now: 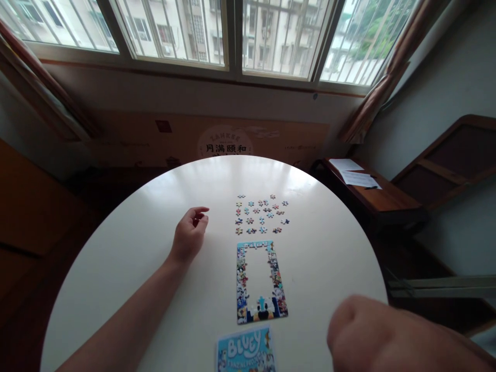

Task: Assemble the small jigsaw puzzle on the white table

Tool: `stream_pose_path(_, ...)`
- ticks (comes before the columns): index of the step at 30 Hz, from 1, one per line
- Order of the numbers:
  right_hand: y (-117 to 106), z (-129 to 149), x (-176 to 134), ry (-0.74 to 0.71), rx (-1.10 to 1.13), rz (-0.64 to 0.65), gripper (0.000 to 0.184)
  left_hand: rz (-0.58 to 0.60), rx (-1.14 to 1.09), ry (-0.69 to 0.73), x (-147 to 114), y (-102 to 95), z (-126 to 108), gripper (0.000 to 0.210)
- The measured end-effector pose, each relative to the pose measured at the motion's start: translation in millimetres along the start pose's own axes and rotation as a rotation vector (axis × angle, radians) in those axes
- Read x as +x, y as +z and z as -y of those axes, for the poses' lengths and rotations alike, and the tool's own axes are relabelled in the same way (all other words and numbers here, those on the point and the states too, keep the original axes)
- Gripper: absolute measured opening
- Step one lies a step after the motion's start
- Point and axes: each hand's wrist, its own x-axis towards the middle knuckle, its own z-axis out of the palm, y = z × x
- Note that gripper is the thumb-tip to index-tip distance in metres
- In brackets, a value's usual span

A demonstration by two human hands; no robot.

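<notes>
On the left side of the round white table, my left hand (190, 230) rests with loosely bent fingers, thumb and forefinger apart, and nothing held. To its right lie several loose jigsaw pieces (262, 221) in rough rows. Below them is a puzzle frame (281, 294), its border assembled and its centre mostly bare; a few joined pieces show at the bottom edge. At the lower right, close to the camera, my right hand (360, 330) appears as a rounded blurred form; its fingers are hidden. A blue picture sheet marked "BLUEY" (245, 349) lies at the near edge.
The white table (127, 248) has a curved far edge. Beyond it stand a large printed carton (271, 139) and barred windows. To the right, a wooden side table (364, 194) bears white papers (358, 179) and a pen, near a wooden chair back (453, 155).
</notes>
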Motion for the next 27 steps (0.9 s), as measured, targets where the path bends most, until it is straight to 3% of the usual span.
stream_pose_path(2,2.1,-30.3,26.8,0.053,-0.042,-0.059,0.024,0.003,-0.003,-0.004,0.8,0.1,1.9,0.039)
stream_pose_path(5,9.5,-93.5,62.9,0.313,-0.255,-0.255,0.023,0.007,-0.013,-0.007,0.7,0.2,1.7,0.038)
stream_pose_path(8,19.6,-152.7,71.6,0.505,-0.329,-0.179,0.023,0.003,-0.015,-0.006,-0.1,0.3,0.2,0.038)
stream_pose_path(10,27.5,-176.4,64.9,0.538,-0.267,-0.037,0.028,0.000,-0.013,-0.004,-0.2,0.5,0.0,0.037)
stream_pose_path(13,37.7,-187.0,54.6,0.546,-0.244,0.077,0.033,0.002,-0.012,-0.001,0.2,0.9,1.2,0.035)
stream_pose_path(18,42.1,-184.2,56.9,0.602,-0.288,0.100,0.018,-0.007,0.028,0.031,-1.5,2.4,-0.7,0.034)
stream_pose_path(27,33.7,-194.5,59.3,0.741,-0.119,0.168,0.019,0.046,0.226,0.310,-19.5,5.6,-27.1,0.021)
